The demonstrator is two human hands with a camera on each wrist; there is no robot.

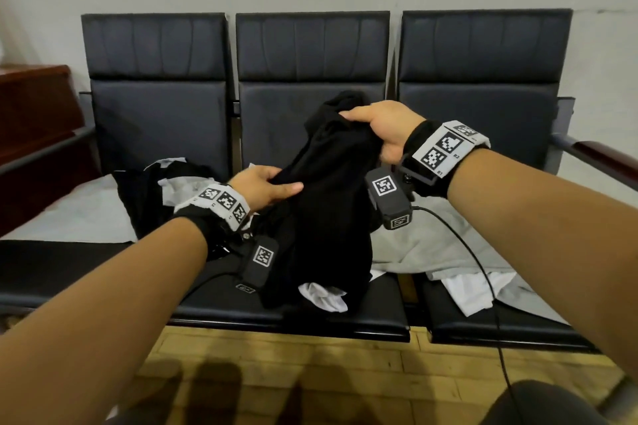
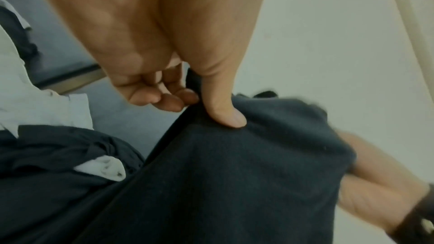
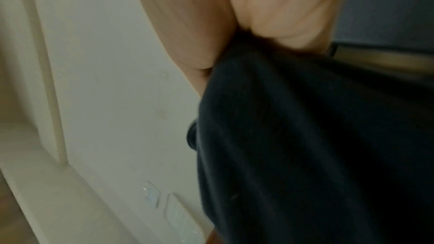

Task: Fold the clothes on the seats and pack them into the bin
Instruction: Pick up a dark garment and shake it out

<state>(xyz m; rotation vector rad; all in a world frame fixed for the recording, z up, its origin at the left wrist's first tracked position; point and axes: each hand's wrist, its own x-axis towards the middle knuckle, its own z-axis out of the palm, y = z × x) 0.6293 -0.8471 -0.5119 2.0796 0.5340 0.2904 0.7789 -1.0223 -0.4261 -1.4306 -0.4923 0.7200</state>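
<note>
The black garment is held up above the middle seat of a three-seat row. Its lower end trails onto the front part of that seat cushion.

Left hand: grasping the black garment. In the left wrist view the thumb presses on top of the cloth edge and the fingers curl beneath it, so the cloth is pinched between them. This hand grips the garment's left side, lower than the other hand.

Right hand: clenched around a bunched upper part of the black garment, in front of the middle seat's backrest. In the right wrist view the cloth emerges directly from the closed palm and hangs down.

Other clothes relative to the middle seat:
- A white cloth lies on the front of the middle seat, partly under the black garment.
- A grey garment spreads from the right side of the middle seat onto the right seat, with a white piece lying at its front edge.
- A black and grey heap lies on the left seat, next to a flat pale grey cloth farther left.

A black cable runs from the right wrist device across the right seat toward the floor.

No bin or other container appears in any view, so its contents cannot be told.
</note>
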